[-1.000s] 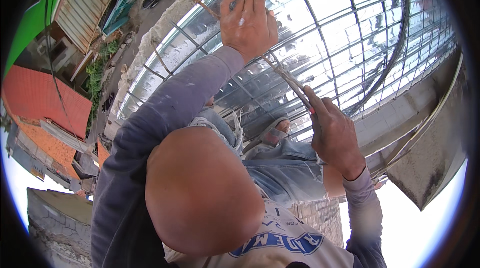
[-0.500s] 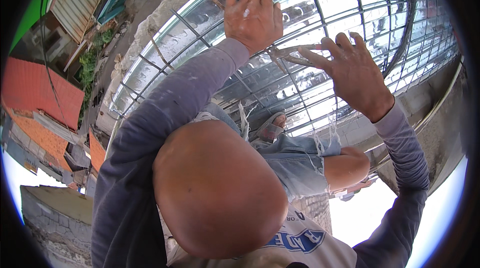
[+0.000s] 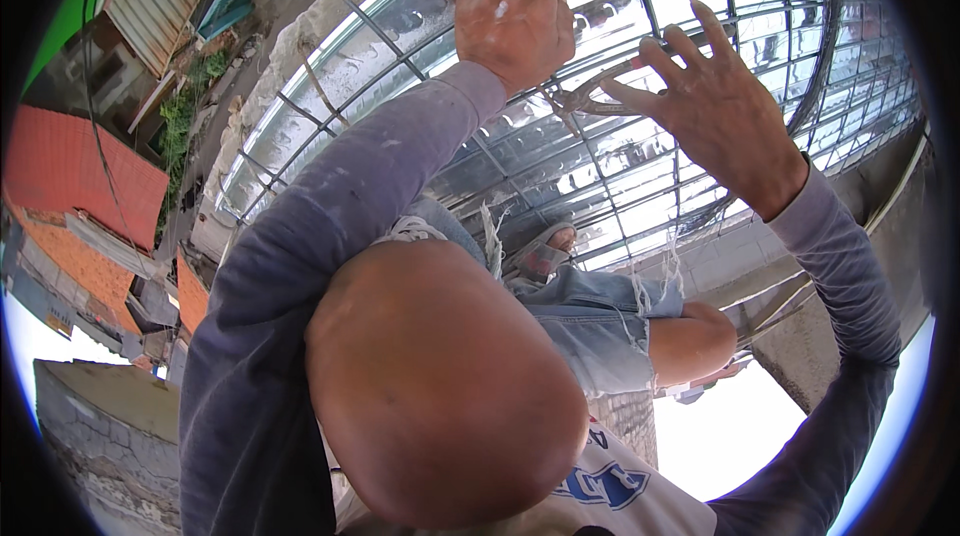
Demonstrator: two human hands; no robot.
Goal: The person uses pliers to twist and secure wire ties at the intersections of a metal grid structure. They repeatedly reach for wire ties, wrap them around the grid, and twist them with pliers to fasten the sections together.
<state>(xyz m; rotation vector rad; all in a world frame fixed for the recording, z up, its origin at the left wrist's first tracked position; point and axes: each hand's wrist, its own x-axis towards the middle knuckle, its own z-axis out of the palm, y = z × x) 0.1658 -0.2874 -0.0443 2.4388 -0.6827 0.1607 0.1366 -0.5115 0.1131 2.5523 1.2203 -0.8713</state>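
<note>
My left hand [image 3: 515,21] is closed, its fingers curled over a bar of the steel mesh [image 3: 400,58] near the far edge; its fingertips are partly hidden. To its right, my right hand [image 3: 725,111] holds metal pincers [image 3: 572,103] with the handles spread apart. The thumb rests at the near handle, and the fingers stretch wide toward the far one. Next to my left wrist, the pincer jaws sit at a crossing of the mesh bars. Whether they grip a wire there, I cannot tell.
Shiny corrugated metal sheeting [image 3: 620,146] lies beneath the mesh. A rough concrete edge [image 3: 285,46] runs along the left, with a lane and roofs far below. A bundle of dark wire [image 3: 828,36] crosses the mesh at right. My sandalled foot [image 3: 545,251] is close by.
My right hand has shifted slightly right, its fingers more spread, and the right forearm has swung outward. The pincer handles sit wider apart. My left hand stays almost in place on the mesh.
</note>
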